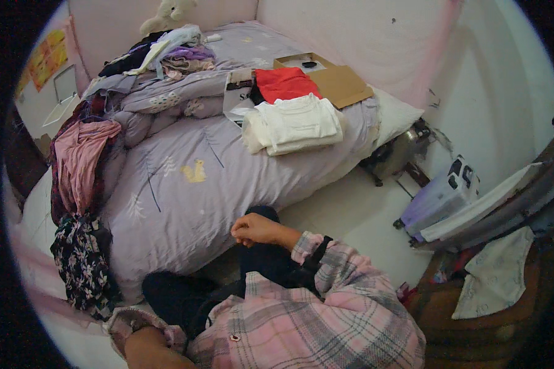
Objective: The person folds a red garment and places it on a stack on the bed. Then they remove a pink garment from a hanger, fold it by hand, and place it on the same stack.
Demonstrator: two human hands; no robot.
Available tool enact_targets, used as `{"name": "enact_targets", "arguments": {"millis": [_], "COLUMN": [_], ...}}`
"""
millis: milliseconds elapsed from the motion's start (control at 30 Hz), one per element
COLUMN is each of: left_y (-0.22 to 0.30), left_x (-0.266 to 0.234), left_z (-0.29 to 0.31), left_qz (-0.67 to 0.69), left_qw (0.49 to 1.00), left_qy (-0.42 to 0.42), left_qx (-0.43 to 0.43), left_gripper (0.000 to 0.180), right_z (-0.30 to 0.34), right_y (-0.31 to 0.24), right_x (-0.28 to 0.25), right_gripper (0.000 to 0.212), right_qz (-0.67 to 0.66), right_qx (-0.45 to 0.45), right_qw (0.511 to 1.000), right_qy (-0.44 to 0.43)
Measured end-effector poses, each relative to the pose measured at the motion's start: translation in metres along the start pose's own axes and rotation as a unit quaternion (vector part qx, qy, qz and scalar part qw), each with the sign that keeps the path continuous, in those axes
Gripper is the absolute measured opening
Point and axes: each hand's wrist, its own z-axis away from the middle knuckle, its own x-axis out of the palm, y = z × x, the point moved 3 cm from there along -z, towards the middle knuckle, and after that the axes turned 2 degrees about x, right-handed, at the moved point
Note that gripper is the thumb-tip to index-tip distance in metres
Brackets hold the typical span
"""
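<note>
My right hand (261, 229) hovers in front of the bed's near edge, above my dark-trousered knee. Its fingers are curled together, and nothing shows in them. Of my left arm only the pink plaid cuff and bare forearm appear at the lower left; that hand is out of the picture. Nearest to my right hand is the lavender bedding (197, 190) with tree and animal prints. Farther back on it lie a folded white garment (298, 123), a red folded cloth (283, 83) and an opened cardboard box (341, 89).
Draped on the bed's left side are a pink garment (83, 160) and a black floral one (83, 264). A clothes heap (178, 52) lies at the back, near a pale teddy bear (166, 15). A purple-white suitcase (443, 194) stands right, beside a brown seat with a white cloth (498, 273).
</note>
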Motion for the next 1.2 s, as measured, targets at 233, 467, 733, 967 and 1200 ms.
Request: {"name": "enact_targets", "arguments": {"millis": [233,467,733,967,1200], "left_y": [0.000,0.016,0.038,0.021,0.010], "left_x": [0.000,-0.015,-0.035,-0.059,-0.094], "left_z": [0.008,0.047,0.097,0.183,0.267], "left_qz": [-0.036,-0.081,-0.160,-0.187,-0.262], "left_qw": [0.997,0.991,0.931,0.760,0.640], "left_qy": [-0.063,-0.077,0.262,0.528,0.633], "left_qx": [-0.001,-0.068,-0.195,-0.330,-0.347], "left_gripper": [0.053,0.060,0.020,0.016,0.020], "right_z": [0.000,0.009,0.001,-0.021,-0.086], "right_y": [0.000,-0.030,-0.076,-0.117,-0.044], "right_x": [-0.004,-0.007,-0.017,-0.020,-0.031], "right_gripper": [0.023,0.022,0.024,0.026,0.027], "right_qz": [0.015,-0.014,-0.019,-0.002,0.242], "right_qx": [0.020,0.067,0.037,-0.007,-0.051], "right_qw": [1.000,0.997,0.998,0.999,0.965], "right_qy": [-0.017,0.029,0.048,0.048,0.085]}}
